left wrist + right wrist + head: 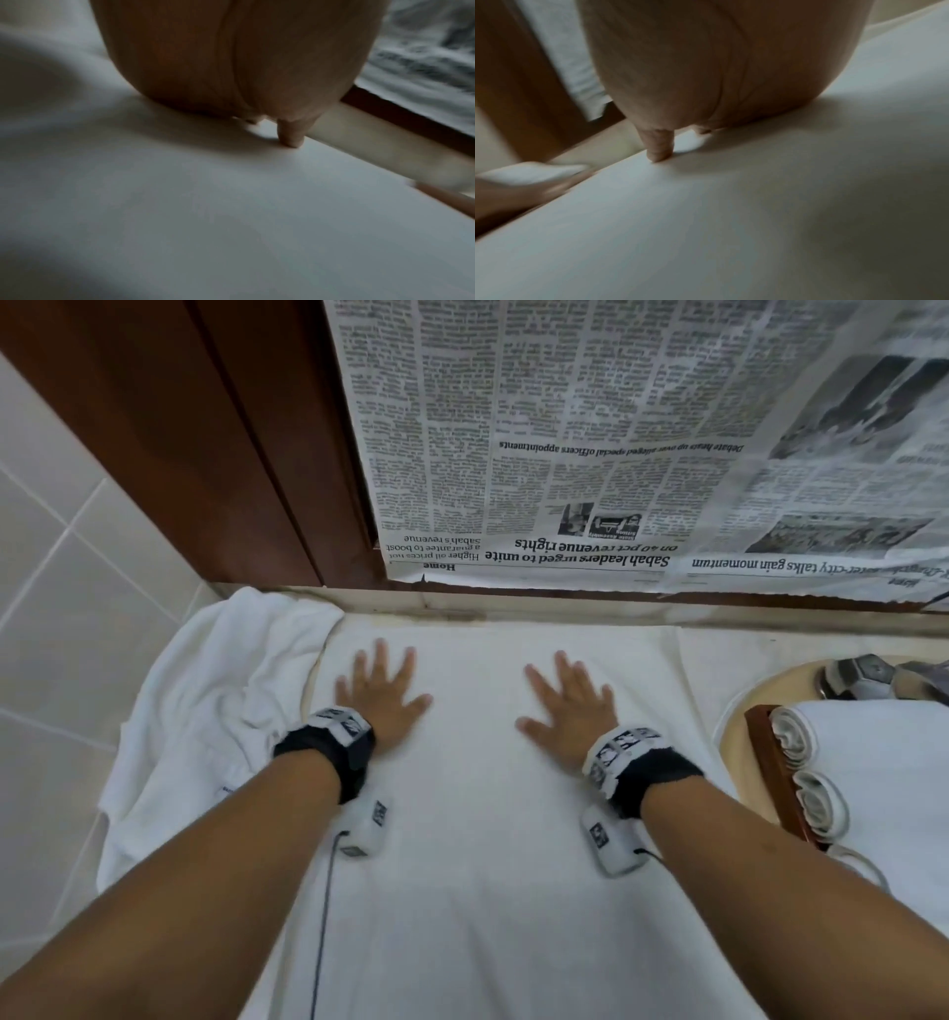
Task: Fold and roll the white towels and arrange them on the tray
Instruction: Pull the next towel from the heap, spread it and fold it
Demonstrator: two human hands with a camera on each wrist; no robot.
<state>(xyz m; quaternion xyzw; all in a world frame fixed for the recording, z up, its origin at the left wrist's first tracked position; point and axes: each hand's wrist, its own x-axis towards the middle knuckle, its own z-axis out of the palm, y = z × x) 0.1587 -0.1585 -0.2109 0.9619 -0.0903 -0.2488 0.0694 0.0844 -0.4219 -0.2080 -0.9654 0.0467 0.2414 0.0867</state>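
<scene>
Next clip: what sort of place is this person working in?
Probably a bathroom vanity, perhaps in a hotel: tiled wall, a faucet beside a basin rim, and rolled white towels on a wooden tray. Newspaper covers the back wall.

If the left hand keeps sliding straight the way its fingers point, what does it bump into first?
The left hand lies flat on the towel, fingers pointing at the wall. It would probably cross the towel's far edge, then meet the pale ledge below the newspaper.
</scene>
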